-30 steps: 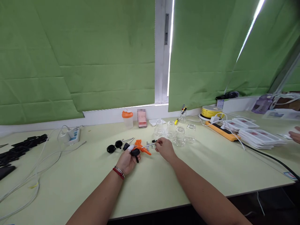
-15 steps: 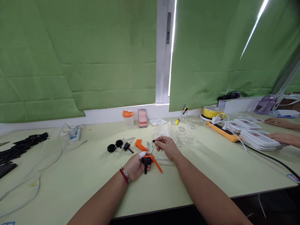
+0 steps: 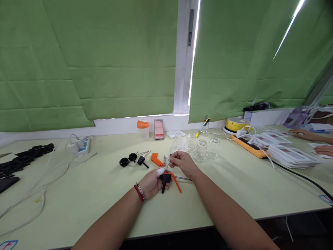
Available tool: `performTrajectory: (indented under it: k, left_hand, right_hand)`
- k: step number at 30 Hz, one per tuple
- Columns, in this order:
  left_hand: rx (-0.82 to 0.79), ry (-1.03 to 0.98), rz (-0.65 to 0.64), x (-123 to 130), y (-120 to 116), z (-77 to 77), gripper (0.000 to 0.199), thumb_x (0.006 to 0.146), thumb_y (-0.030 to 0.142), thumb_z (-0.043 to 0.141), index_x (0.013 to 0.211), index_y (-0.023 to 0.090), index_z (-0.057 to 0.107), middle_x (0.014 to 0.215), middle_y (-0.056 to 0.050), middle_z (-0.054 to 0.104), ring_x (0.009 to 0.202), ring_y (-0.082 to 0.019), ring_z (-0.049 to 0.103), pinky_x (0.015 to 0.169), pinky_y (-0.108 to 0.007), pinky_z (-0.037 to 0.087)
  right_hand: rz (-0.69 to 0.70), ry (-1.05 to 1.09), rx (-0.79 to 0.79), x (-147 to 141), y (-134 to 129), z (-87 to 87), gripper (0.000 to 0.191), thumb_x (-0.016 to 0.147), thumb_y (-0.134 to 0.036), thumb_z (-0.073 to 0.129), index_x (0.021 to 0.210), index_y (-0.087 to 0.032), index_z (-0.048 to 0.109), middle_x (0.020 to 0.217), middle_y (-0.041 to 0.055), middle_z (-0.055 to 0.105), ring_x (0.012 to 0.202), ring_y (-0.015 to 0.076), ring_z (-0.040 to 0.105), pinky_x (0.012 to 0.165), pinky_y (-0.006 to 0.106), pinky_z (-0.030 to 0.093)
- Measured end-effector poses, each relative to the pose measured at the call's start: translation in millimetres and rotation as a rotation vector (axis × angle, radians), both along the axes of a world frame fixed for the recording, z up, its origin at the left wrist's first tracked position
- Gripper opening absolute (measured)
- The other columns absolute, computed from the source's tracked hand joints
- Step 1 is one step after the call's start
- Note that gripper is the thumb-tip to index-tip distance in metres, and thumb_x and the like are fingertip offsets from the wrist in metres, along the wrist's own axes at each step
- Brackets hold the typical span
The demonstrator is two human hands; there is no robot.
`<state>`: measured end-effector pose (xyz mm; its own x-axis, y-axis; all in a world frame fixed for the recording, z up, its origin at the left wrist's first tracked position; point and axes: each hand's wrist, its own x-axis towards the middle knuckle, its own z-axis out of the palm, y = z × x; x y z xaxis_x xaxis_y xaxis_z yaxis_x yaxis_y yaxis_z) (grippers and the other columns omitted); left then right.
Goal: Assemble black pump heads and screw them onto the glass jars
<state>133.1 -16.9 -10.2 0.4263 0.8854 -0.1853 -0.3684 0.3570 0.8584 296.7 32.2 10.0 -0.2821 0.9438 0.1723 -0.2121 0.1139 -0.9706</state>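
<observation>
Just in front of me, my left hand [image 3: 153, 184] is closed round a black knob-like part [image 3: 165, 178] with a stem pointing down. An orange lever [image 3: 177, 182] and a long metal rod [image 3: 184, 178] stick out of the same piece to the right. The left thumb has a white covering. My right hand [image 3: 182, 164] pinches a thin metal pin [image 3: 167, 164], its lower end at the top of the piece. Loose orange levers [image 3: 156, 159] lie just beyond, beside small metal pins [image 3: 164, 160]. Black round parts with rods [image 3: 133, 157] lie to the left.
Several glass jars [image 3: 202, 149] stand behind my right hand. An orange-lidded cup [image 3: 143, 130] is by the wall. An orange power strip [image 3: 248, 147] and stacked white trays [image 3: 292, 155] are at right, near another person's hands [image 3: 324, 150]. Cables [image 3: 41, 187] cross the left side.
My right hand has brought the pin down to the piece in my left hand, its fingers now closer to it. The co-worker's near hand has moved off the stacked trays to the right.
</observation>
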Motion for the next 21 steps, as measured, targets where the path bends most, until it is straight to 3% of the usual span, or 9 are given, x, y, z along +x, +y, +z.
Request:
performTrajectory:
  k: [7,16,21]
  left_hand:
    - [0.011,-0.024,-0.010,0,0,-0.9,0.021,0.084,0.031,0.054,0.088,0.011,0.060,0.076,-0.009,0.061,0.059,-0.016,0.057,0.059,-0.030,0.046]
    - [0.076,-0.082,-0.047,1,-2,3.2,0.017,0.085,0.031,0.055,0.087,0.014,0.058,0.076,-0.007,0.060,0.063,-0.017,0.057,0.066,-0.032,0.046]
    - [0.071,-0.075,-0.047,1,0,0.5,0.018,0.085,0.030,0.055,0.087,0.013,0.058,0.077,-0.009,0.061,0.064,-0.017,0.058,0.068,-0.034,0.047]
  right_hand:
    - [-0.056,-0.002,0.019,-4,1,-0.8,0.020,0.065,-0.029,0.071,0.073,-0.015,0.058,0.056,-0.0006,0.064,0.054,0.0120,0.060,0.058,0.026,0.050]
    - [-0.015,-0.085,0.008,-13,-6,0.4,0.016,0.068,-0.027,0.065,0.076,-0.016,0.058,0.052,-0.0023,0.062,0.051,0.0133,0.061,0.058,0.028,0.052]
    - [0.007,-0.141,0.061,-16,-7,-3.1,0.018,0.070,-0.025,0.063,0.085,-0.017,0.058,0.073,-0.0008,0.062,0.058,0.0110,0.060,0.063,0.027,0.053]
